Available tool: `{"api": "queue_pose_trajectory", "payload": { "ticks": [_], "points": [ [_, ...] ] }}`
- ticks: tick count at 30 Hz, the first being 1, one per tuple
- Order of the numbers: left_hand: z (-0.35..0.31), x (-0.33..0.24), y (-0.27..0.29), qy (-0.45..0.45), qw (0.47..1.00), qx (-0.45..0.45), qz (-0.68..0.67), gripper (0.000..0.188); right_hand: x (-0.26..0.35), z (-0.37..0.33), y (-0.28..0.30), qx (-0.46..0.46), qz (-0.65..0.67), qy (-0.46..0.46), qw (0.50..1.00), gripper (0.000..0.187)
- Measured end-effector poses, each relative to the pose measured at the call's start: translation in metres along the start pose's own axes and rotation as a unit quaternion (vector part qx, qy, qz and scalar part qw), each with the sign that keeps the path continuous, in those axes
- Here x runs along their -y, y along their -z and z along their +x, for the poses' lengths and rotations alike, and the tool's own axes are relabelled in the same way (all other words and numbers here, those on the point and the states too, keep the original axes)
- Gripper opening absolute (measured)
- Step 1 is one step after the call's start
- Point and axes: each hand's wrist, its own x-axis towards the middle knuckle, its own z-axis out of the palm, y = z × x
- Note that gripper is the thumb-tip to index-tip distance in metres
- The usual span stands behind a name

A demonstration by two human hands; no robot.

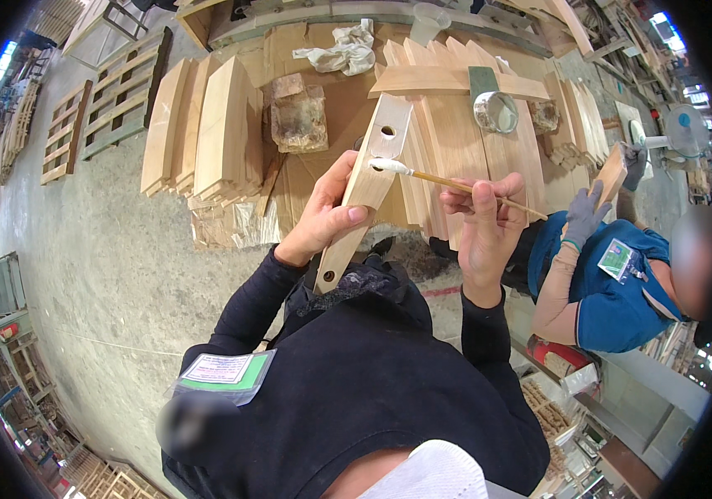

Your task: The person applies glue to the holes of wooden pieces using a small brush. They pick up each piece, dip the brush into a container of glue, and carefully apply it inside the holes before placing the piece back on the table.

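Note:
My left hand (322, 218) grips a pale wooden bar (362, 190) that slants away from my body. Two round holes show near its far end and a darker one near its close end. Between the fingers and thumb of my right hand (493, 229) is a thin wooden-handled brush (439, 178), its tip thick with white. That tip touches the bar at the second hole. Beyond my right hand stands a round cup (495, 111) smeared with white inside, beside a crosswise wooden board (422, 81) on a row of planks (443, 141).
Stacked wooden pieces (227, 125) stand left, beside a stained block (298, 116). A white cloth (341, 50) lies at the back on cardboard. On the right, a gloved co-worker (593, 283) in blue holds a wooden piece (610, 175). Pallets (127, 91) lean far left.

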Motion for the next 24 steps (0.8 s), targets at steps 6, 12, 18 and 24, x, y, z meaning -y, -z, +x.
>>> {"api": "queue_pose_trajectory", "payload": {
  "ticks": [6,12,18,24],
  "points": [
    [-0.002,-0.006,0.004,0.042,0.999,0.033,-0.01,0.088,-0.001,-0.004,-0.005,-0.022,-0.006,-0.023,0.999,0.017],
    [-0.002,-0.004,0.003,0.027,0.999,0.021,0.006,0.087,-0.002,-0.001,-0.007,-0.027,-0.005,-0.021,0.999,0.017],
    [-0.001,-0.005,0.004,0.035,0.999,0.025,0.029,0.088,-0.006,0.02,-0.013,-0.066,-0.017,-0.023,0.997,0.018],
    [0.0,-0.001,0.006,0.012,0.997,0.028,0.066,0.084,-0.003,0.043,-0.013,-0.082,-0.028,-0.052,0.995,0.017]
  ]
}}
